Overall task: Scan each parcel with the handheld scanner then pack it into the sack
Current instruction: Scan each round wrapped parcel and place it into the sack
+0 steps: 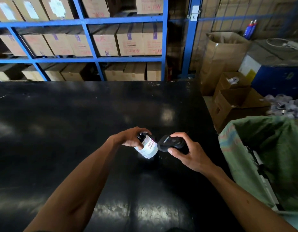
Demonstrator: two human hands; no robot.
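Note:
My left hand [130, 137] grips a small dark parcel [149, 147] with a white barcode label, held just above the black table [78, 131]. The label faces right and is lit brightly. My right hand [186, 151] holds the black handheld scanner [168, 143], its head almost touching the label. A green woven sack [265, 148] stands open at the table's right side, with dark items partly visible inside.
Blue metal shelving [88, 59] stacked with cardboard boxes runs behind the table. Open cardboard boxes [235, 104] stand on the floor to the right, beyond the sack. A pile of small grey wrapped items [285, 106] lies at the far right.

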